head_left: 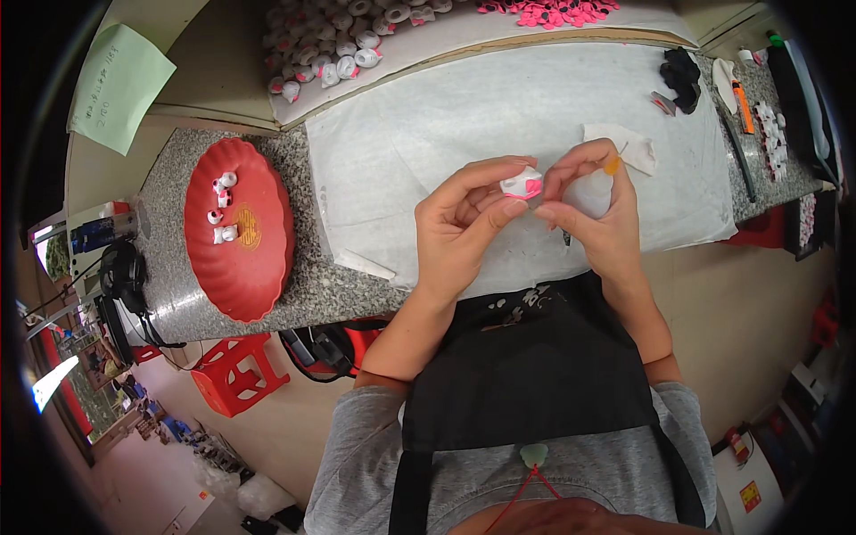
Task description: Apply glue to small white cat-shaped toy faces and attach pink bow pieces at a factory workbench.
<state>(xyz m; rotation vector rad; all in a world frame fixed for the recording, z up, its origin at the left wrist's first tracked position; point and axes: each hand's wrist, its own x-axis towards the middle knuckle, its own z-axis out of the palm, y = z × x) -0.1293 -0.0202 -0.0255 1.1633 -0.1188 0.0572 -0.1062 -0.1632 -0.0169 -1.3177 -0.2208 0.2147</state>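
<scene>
Wht sheet [383,143] below, L hand [456,218] pinches pink/wht piece [521,184] nr R hand [613,227].

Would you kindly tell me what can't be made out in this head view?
Head view: part of the white-pink piece, covered by the left hand.
Head view: the full pink pile, cut off by the top edge.
Head view: fine details of the figures in the red tray, too small.
</scene>
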